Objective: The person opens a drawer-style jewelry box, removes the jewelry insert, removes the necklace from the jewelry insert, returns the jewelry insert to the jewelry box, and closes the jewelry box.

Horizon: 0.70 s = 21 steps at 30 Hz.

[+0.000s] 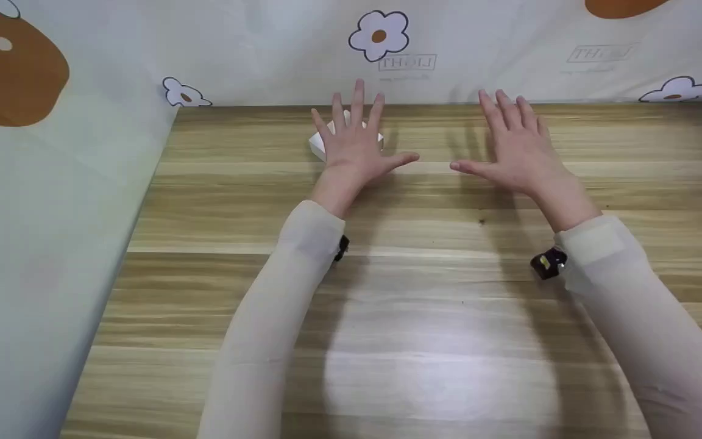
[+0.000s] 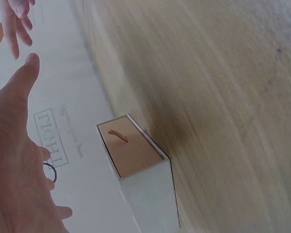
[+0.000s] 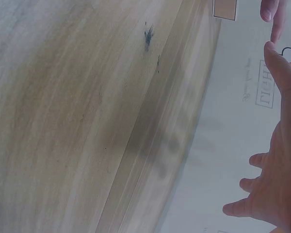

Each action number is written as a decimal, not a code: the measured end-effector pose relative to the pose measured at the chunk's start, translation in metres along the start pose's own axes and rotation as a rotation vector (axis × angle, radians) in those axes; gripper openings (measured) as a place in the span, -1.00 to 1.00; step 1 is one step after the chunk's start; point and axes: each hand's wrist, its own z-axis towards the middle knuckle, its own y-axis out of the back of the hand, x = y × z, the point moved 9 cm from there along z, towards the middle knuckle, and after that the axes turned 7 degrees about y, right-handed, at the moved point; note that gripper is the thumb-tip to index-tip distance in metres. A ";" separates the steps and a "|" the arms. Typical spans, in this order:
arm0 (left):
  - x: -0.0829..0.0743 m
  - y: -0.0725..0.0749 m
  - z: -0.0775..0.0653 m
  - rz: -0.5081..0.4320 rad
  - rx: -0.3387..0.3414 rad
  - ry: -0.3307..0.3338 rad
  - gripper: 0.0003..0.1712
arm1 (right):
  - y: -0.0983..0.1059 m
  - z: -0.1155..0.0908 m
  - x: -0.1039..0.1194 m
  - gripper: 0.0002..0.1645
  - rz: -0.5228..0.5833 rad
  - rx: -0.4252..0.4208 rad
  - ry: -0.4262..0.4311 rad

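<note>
A wood-grain tabletop (image 1: pixel 424 305) is filling most of the scene, and a pale printed sheet (image 1: pixel 265 55) is rising along its far edge and down its left side. Two light sleeves are reaching in from the near side, the left sleeve (image 1: pixel 265 317) and the right sleeve (image 1: pixel 649 329). Beyond their cuffs, the left hand (image 1: pixel 354 149) is spreading its fingers wide and holding nothing; the right hand (image 1: pixel 518 146) is stretching likewise, thumb well out, also holding nothing. The two thumbs are pointing toward each other, apart. A white box (image 1: pixel 318 146) is lying at the far side of the tabletop, left of centre, partly hidden beneath the left hand; the left wrist view is showing a gap between them. The box is presenting a tan panel (image 2: pixel 140 160) there, from which a small tan tab (image 2: pixel 118 135) is sticking out. On the sheet, a brown white-spotted shape (image 1: pixel 13 67) is showing at far left and a flower print (image 1: pixel 379 36) is showing above the left hand. A black device (image 1: pixel 548 263) is sitting beside the right cuff. A dark mark (image 1: pixel 482 222) is spotting the tabletop between the arms.
</note>
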 end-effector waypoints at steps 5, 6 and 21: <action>0.004 0.000 0.001 -0.010 0.012 0.011 0.37 | 0.000 -0.001 -0.001 0.42 0.019 0.001 -0.007; 0.005 0.000 0.001 -0.010 0.013 0.012 0.37 | 0.000 -0.001 -0.001 0.42 0.021 0.003 -0.008; 0.027 -0.005 0.008 -0.091 0.044 0.057 0.10 | -0.005 0.001 0.002 0.33 0.046 0.023 0.012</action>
